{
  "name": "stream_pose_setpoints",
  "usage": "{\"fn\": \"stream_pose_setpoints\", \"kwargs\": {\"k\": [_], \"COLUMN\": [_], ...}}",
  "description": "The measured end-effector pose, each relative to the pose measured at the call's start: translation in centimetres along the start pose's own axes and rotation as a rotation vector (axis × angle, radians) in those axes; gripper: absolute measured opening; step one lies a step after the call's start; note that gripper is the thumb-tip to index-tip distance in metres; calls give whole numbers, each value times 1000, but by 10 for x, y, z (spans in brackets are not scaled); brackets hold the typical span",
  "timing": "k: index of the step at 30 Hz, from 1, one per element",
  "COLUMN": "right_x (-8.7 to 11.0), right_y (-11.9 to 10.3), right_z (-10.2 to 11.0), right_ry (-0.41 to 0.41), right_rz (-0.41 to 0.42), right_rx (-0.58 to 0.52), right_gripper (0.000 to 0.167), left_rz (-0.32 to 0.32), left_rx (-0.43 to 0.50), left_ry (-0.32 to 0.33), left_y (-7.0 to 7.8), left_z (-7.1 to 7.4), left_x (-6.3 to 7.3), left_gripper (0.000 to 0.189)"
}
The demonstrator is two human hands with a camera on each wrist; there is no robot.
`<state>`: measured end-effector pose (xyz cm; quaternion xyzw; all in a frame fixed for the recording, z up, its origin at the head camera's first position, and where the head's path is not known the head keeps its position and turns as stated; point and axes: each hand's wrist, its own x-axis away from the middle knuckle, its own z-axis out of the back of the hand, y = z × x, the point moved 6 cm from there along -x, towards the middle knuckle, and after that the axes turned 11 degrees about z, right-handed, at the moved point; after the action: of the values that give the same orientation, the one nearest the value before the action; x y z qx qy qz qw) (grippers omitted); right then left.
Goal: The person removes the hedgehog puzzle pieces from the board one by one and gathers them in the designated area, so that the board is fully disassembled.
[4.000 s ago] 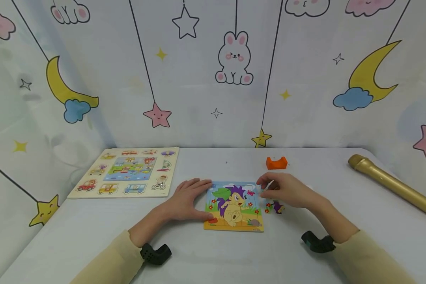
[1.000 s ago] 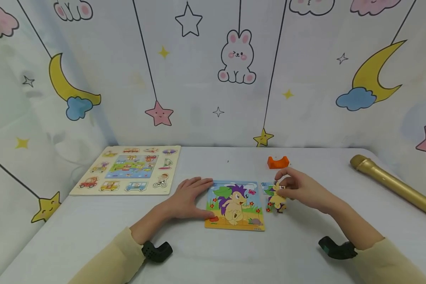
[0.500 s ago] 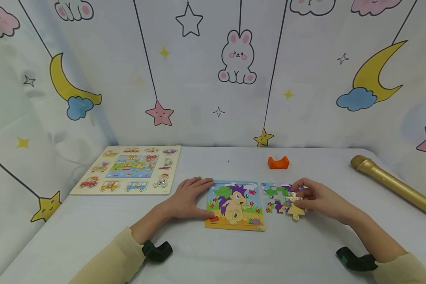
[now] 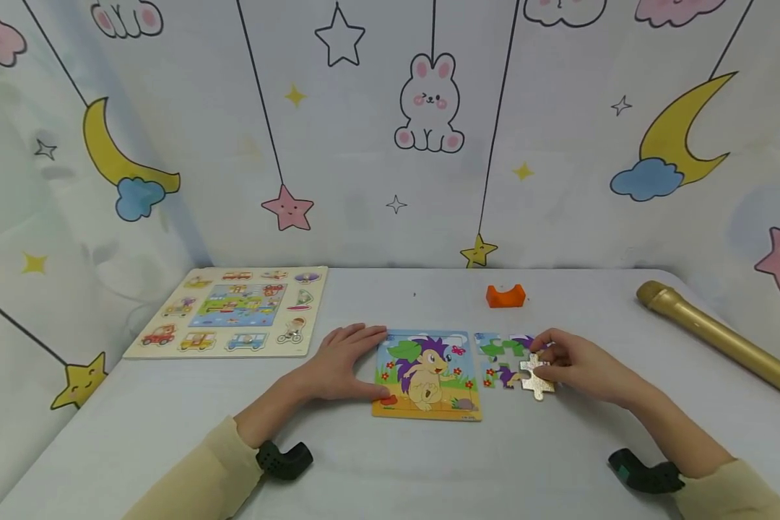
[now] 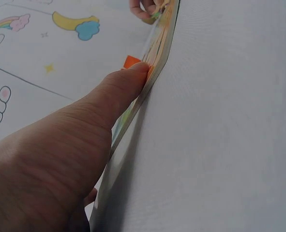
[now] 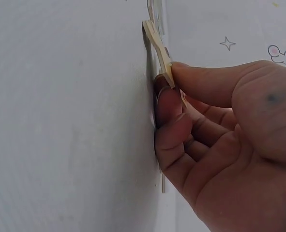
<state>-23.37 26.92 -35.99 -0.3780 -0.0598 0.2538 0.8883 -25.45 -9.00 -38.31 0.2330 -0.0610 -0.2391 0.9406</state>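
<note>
My left hand (image 4: 338,368) rests along the left edge of a picture board (image 4: 429,375) showing a purple-spined hedgehog. Its fingers lie straight at the top left corner, and the thumb presses on the lower left, as the left wrist view also shows. To the right of the board, several joined jigsaw pieces (image 4: 492,348) lie flat on the table. At their right side my right hand (image 4: 575,365) pinches a pale jigsaw piece (image 4: 536,377) between thumb and fingers. In the right wrist view this wooden piece (image 6: 158,50) is tilted up at the thumb tip; the fingers partly cover it.
A cream puzzle board (image 4: 159,318) with vehicle pictures lies at the back left. Behind the jigsaw pieces stands an orange notched block (image 4: 505,296). A gold microphone (image 4: 715,336) lies at the right. The patterned cloth (image 4: 364,159) hangs behind the white table (image 4: 390,469).
My right hand has moved from the board's upper right corner to the right side of the joined pieces, with a jigsaw piece in its fingers. My left hand keeps its place.
</note>
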Motion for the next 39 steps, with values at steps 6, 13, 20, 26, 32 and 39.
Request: {"fn": "stream_pose_setpoints", "kwargs": {"k": [6,13,20,26,32,39], "right_x": [-2,-2,-2,-1,0,-1], "right_y": [-5,-3,-2,-1,0,-2], "right_z": [-1,0,0,1,2,1], "right_ry": [17,35,30,-6,-18,0], "right_rz": [10,5,-7,-22,-11,12], "right_rx": [61,71,40,-1,-29,116], "right_gripper": [32,32,33,34,32,30], "left_rz": [8,10,14,16,12,10], "left_rx": [1,3,3,-4,-8,-11], "left_ry": [0,2,-3,-5,-1,1], "left_y": [-1,-2,-1,-1,-2,-3], "left_z": [1,0,0,-1,-1,-2], "left_x": [-1,-1,-1,-1,-2,-2], "left_gripper": [94,94,94,94,95,95]}}
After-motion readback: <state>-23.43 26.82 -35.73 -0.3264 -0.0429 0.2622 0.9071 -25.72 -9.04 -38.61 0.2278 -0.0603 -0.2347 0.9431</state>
